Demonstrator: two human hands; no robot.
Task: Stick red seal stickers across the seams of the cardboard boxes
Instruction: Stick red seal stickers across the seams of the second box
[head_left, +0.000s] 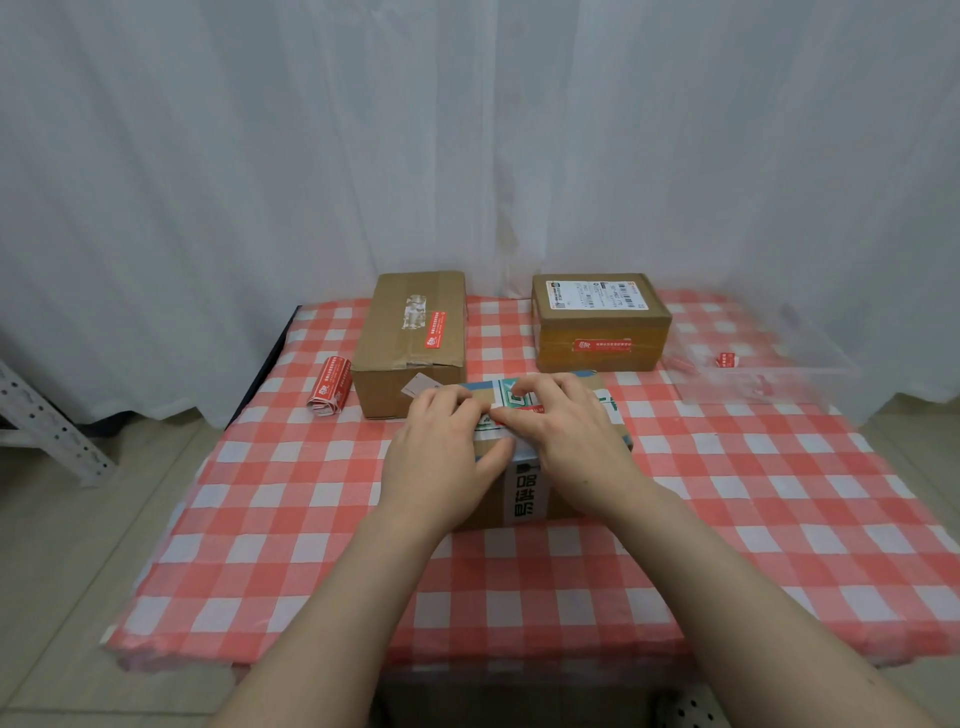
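Observation:
The near cardboard box (524, 493), with green-and-white printed tape, stands at the middle of the checked table. My left hand (441, 447) rests on its top left, thumb along the front edge. My right hand (561, 431) lies on its top right, fingers pressing down. Between the two hands a strip of red seal sticker (525, 410) shows on the box top, mostly hidden by fingers. A long box (410, 332) at the back left bears a red sticker (435, 330). A second box (600, 322) at the back right bears one (602, 345) across its seam.
A roll of red stickers (327, 387) lies left of the long box, near the table's left edge. A clear plastic tray (769, 364) with red scraps (725, 359) sits at the right rear. A white curtain hangs behind; a perforated metal frame (47, 421) stands at the left.

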